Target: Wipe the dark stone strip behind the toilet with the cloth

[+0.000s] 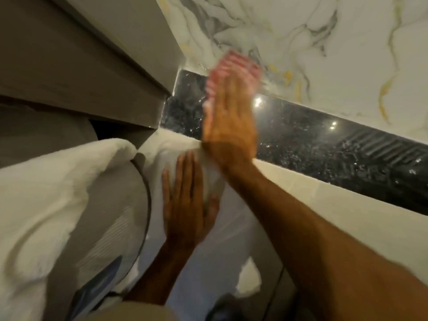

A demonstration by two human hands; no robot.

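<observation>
A glossy dark speckled stone strip [324, 140] runs from the left corner down to the right, below a white marble wall. My right hand [229, 126] lies flat on the strip near its left end, pressing a pink-and-white cloth [234, 70] against the stone; the cloth shows blurred beyond my fingertips. My left hand [185, 205] rests flat, fingers spread, on a white rounded toilet part [208, 179] just in front of the strip.
A grey cabinet or panel [81, 66] closes off the strip's left end. White towels [46, 205] lie at the lower left beside a grey curved surface [111, 205]. A cream ledge [312, 188] borders the strip's front edge.
</observation>
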